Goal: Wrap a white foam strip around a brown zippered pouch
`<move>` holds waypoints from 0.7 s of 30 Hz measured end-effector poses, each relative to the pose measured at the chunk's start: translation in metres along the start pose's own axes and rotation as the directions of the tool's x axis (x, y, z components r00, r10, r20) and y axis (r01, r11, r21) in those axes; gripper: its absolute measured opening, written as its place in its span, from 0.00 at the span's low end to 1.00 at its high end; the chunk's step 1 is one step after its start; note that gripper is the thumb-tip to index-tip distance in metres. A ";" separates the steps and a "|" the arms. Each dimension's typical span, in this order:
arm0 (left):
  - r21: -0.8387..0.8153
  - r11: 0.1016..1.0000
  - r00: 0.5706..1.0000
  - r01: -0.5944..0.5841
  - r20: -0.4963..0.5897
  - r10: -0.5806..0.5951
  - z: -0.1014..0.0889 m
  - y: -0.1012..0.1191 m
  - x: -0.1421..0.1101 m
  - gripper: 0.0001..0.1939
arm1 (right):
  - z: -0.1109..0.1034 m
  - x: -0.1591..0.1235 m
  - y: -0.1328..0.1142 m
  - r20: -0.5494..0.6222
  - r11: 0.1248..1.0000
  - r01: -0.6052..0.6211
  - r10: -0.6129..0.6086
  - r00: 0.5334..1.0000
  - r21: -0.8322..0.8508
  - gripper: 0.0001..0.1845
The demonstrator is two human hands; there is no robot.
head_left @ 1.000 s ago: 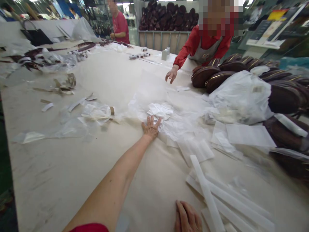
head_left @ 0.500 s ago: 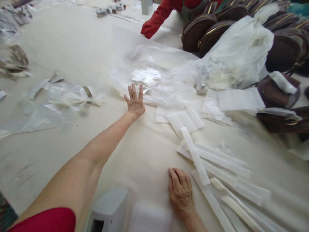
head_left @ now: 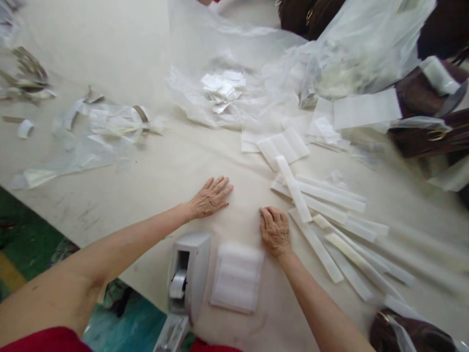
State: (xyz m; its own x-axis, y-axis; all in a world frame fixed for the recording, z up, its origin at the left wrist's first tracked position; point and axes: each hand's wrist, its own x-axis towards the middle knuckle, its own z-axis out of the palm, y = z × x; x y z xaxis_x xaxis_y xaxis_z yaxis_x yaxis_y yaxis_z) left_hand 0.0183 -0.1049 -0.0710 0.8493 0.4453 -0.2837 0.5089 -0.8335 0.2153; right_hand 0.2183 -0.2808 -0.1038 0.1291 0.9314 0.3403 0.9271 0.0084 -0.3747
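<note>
My left hand (head_left: 211,198) lies flat on the pale tabletop with its fingers stretched out, holding nothing. To its right, my right hand (head_left: 274,230) rests with fingers curled and pressed together; whatever may be under them is hidden. Below the hands lie a stack of white foam sheets (head_left: 237,278) and a grey tape dispenser (head_left: 188,274) with a tape roll in it. Just right of my right hand spreads a loose pile of long white foam strips (head_left: 318,198). Beyond both hands, small white paper slips (head_left: 223,88) are heaped on clear plastic film.
Foam squares (head_left: 284,146) and a stuffed clear plastic bag (head_left: 366,49) sit at the upper right, beside dark brown bags (head_left: 432,132). Plastic and tape scraps (head_left: 113,120) lie on the left. The table's near edge runs diagonally at lower left.
My left hand has drawn back from beside the paper slips toward me, still spread. My right hand stays curled by the strips. The view has tilted down, and the co-worker's red sleeve is nearly out of sight.
</note>
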 end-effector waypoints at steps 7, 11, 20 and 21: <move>-0.013 0.970 0.953 0.242 -0.184 -0.240 -0.036 0.002 -0.091 0.20 | 0.002 -0.005 0.001 0.146 0.991 -0.113 0.101 0.984 0.073 0.14; 0.021 0.998 0.862 0.059 -0.506 -0.040 -0.059 0.093 -0.138 0.19 | -0.002 -0.004 -0.005 0.176 0.992 -0.120 0.114 0.978 0.024 0.14; 0.029 0.872 0.771 0.488 -0.483 -0.416 0.062 0.243 -0.138 0.34 | -0.029 -0.012 -0.022 0.265 0.983 -0.183 0.175 0.948 0.008 0.18; -0.014 0.835 0.731 0.551 -0.474 -0.491 0.074 0.241 -0.137 0.34 | -0.036 -0.023 -0.030 0.274 0.982 -0.188 0.175 0.946 0.020 0.18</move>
State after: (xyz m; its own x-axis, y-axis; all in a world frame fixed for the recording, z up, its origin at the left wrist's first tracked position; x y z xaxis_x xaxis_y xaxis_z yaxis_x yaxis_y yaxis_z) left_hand 0.0142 -0.3914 -0.0494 0.4380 0.8896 0.1297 0.8944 -0.4457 0.0367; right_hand 0.2005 -0.3151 -0.0697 0.1882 0.9819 0.0199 0.8792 -0.1595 -0.4491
